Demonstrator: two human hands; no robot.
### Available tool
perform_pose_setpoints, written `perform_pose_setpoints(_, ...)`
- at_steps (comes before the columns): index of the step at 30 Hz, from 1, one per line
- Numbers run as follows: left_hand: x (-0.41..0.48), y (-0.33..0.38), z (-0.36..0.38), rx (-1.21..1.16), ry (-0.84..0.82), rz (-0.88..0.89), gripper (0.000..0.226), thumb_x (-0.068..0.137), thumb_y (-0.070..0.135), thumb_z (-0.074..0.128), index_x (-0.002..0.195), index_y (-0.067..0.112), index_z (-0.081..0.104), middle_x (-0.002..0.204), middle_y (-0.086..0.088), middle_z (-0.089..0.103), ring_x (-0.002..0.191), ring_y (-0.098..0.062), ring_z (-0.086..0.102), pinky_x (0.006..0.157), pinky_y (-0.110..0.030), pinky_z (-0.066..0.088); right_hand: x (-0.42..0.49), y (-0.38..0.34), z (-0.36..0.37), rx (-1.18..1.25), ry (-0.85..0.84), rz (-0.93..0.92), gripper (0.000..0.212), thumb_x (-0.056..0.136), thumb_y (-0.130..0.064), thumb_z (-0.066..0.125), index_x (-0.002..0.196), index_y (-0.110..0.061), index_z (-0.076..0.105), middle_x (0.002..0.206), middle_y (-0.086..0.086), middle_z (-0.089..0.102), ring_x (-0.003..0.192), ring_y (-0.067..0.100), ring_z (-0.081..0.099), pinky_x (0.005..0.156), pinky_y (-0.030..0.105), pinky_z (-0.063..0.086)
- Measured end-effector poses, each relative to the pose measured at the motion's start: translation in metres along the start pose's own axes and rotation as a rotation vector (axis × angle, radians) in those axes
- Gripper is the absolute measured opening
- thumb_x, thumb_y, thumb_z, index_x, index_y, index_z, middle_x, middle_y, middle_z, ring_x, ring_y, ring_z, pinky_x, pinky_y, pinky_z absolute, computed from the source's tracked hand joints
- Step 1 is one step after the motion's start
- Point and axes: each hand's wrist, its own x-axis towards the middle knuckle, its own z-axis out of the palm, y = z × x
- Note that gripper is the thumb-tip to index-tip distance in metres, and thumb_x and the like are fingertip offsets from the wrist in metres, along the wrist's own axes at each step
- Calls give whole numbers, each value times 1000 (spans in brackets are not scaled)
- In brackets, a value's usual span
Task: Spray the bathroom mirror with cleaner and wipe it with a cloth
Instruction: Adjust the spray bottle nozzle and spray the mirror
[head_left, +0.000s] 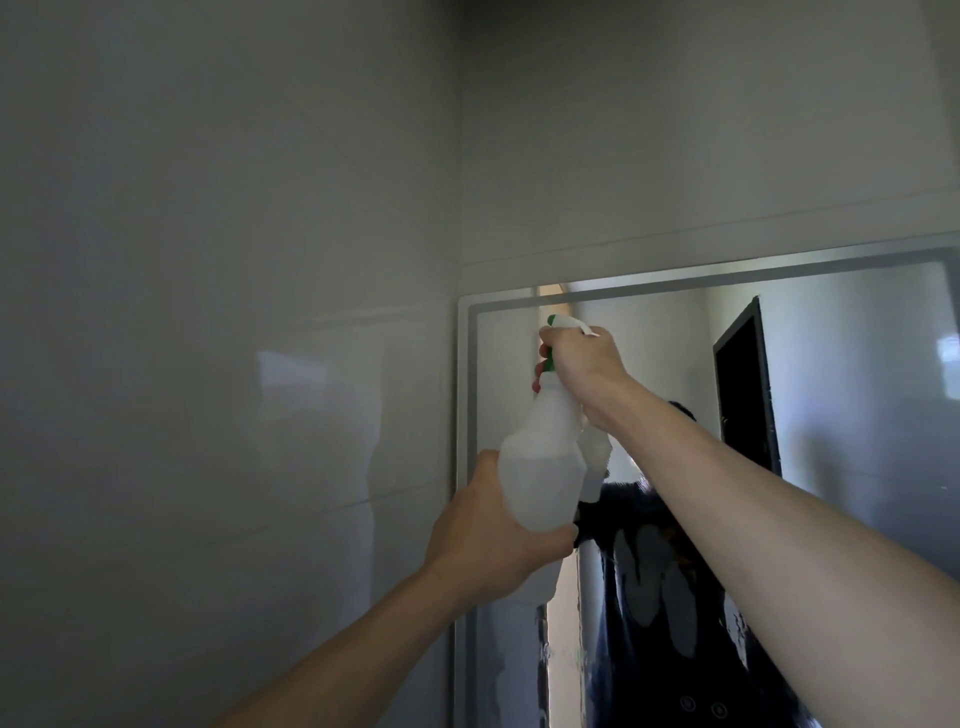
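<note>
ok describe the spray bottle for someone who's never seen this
Look at the upper left corner of the mirror. In front of it, the left hand grips the base and the right hand the head of the spray bottle. It is translucent white with green trim on top.

The spray bottle (540, 457) stands before the mirror's (857, 364) left edge.

I'm looking into what reads as a home bathroom: glossy pale wall tiles (208, 312) with thin grout lines meet at a corner, a large mirror (857, 415) with a frosted border strip hangs on the wall ahead, and its glass reflects a dark doorway (743, 395) between plain white walls
</note>
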Motion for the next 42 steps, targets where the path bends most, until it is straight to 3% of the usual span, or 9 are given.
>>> perform_pose_setpoints(2, 0, 3, 8, -25, -19, 7, 82, 47, 70, 76, 114, 46, 37, 102, 21, 58, 92, -6, 62, 79, -40, 60, 0, -1, -9, -1, 9, 2, 4, 83, -13, 58, 81, -10, 58, 55, 4, 61, 43, 23, 58, 46, 29, 52)
perform_pose_setpoints(6, 1, 15, 28, -86, -53, 34, 82, 49, 67, 82, 116, 45, 39, 104, 18, 61, 92, -7, 65, 75, -42, 62, 6, -4, -37, 11, 6, -27, 10, 83, -13, 60, 87, -5, 63, 75, 15, 67, 60, 29, 67, 53, 31, 56)
perform_pose_setpoints(11, -1, 37, 52, -122, -90, 84, 80, 47, 73, 79, 108, 51, 33, 99, 20, 59, 85, -1, 62, 60, -25, 53, 7, -10, -73, -25, 70, -73, 16, 72, -19, 60, 82, -7, 62, 59, 6, 67, 55, 29, 67, 73, 51, 62)
perform_pose_setpoints(15, -7, 51, 73, -136, -151, 102, 85, 46, 76, 79, 113, 47, 35, 103, 18, 60, 92, -7, 64, 74, -39, 61, -2, -13, -100, -88, 110, -39, 14, 70, -21, 59, 76, -8, 61, 52, 6, 62, 47, 28, 59, 60, 44, 56)
perform_pose_setpoints(19, -13, 68, 87, -91, -195, 145, 87, 43, 83, 74, 114, 46, 40, 106, 21, 61, 101, -11, 62, 81, -38, 59, -12, -13, -130, -124, 182, -58, 8, 78, -16, 61, 79, -9, 63, 61, 6, 65, 46, 23, 60, 50, 29, 51)
perform_pose_setpoints(22, -21, 78, 99, -102, -250, 162, 92, 44, 83, 74, 121, 41, 44, 112, 19, 62, 105, -12, 63, 86, -38, 57, -19, -12, -152, -96, 210, -87, 14, 83, -9, 61, 95, -3, 65, 68, 8, 66, 54, 25, 64, 61, 36, 57)
perform_pose_setpoints(28, -44, 89, 133, -168, -367, 179, 97, 51, 79, 79, 132, 40, 41, 116, 18, 63, 106, -9, 61, 88, -34, 55, -42, -3, -190, -211, 247, -57, 7, 77, -8, 63, 79, -2, 66, 56, 8, 66, 52, 25, 64, 56, 34, 57)
perform_pose_setpoints(34, -59, 96, 158, -200, -532, 184, 96, 54, 83, 75, 130, 38, 39, 118, 19, 63, 107, -10, 63, 90, -37, 55, -57, 17, -211, -399, 175, 0, 14, 73, -12, 63, 64, -2, 69, 60, 13, 68, 63, 30, 68, 85, 59, 58)
perform_pose_setpoints(42, -76, 96, 180, -240, -705, 206, 95, 58, 86, 69, 131, 31, 46, 118, 14, 66, 106, -11, 66, 91, -40, 56, -86, 50, -226, -660, 33, 100, 27, 86, -10, 59, 61, -3, 64, 58, 12, 65, 56, 25, 63, 63, 32, 53)
